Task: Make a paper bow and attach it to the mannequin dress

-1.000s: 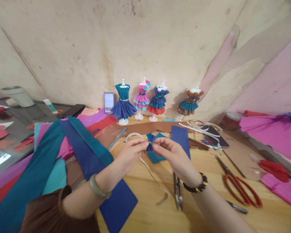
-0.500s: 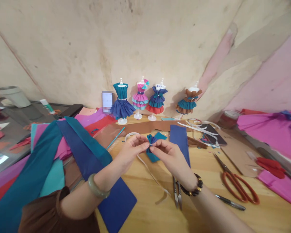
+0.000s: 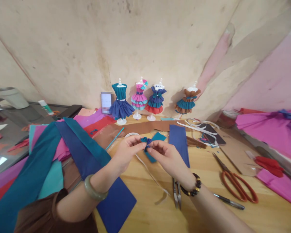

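Between my hands, above the middle of the table, is a small pleated bow (image 3: 146,141) in teal and dark blue. My left hand (image 3: 129,151) pinches it from the left, thumb against fingers. From the right, my right hand (image 3: 166,155) pinches its lower part, close to the left thumb. Beneath the hands lies a teal paper piece (image 3: 159,136), partly covered by them. A thin white ribbon (image 3: 151,176) trails over the table below my left hand. To the right of my right hand lies a dark blue strip (image 3: 178,142).
Several mini mannequins in paper dresses, including a teal-and-blue one (image 3: 121,100), stand by the wall. Orange-handled scissors (image 3: 237,184), thread snips (image 3: 177,194) and a pen (image 3: 229,201) lie at right. Coloured paper strips (image 3: 72,145) heap up at left, beside a blue sheet (image 3: 117,204).
The bow has shifted slightly left and tilted between my fingertips, its pleats now fanning up and to the left. Both hands keep their pinch; the whole view has moved a little.
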`<state>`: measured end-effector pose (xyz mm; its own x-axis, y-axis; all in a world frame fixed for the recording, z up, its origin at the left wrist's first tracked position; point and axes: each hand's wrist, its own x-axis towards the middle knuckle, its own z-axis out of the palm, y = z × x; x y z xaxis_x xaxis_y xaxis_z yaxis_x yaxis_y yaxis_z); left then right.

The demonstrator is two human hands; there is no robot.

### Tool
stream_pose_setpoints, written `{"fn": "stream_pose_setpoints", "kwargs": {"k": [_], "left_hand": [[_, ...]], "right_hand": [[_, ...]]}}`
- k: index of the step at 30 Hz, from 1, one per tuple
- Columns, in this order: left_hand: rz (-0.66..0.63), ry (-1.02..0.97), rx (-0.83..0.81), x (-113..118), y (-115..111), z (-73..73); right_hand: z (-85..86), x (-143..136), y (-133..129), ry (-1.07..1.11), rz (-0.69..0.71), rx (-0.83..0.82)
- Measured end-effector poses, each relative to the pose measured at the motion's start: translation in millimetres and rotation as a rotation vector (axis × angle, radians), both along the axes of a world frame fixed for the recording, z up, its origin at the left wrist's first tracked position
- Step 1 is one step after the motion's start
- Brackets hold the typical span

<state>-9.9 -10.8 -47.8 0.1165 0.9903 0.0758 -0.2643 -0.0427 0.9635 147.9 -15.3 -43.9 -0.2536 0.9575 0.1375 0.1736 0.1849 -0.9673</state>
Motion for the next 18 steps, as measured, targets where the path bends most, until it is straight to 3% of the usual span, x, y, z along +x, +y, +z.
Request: {"fn": "stream_pose_setpoints", "kwargs": {"k": [13, 18], "left_hand": [[-0.065, -0.126, -0.066, 8.8, -7.4, 3.9], [-0.023, -0.149, -0.082, 8.5, -6.2, 4.8]], "right_hand": [[-0.2, 0.7, -1.1, -0.003, -0.083, 0.101], [1.6, -0.4, -3.1, -0.044, -0.102, 0.150]]}}
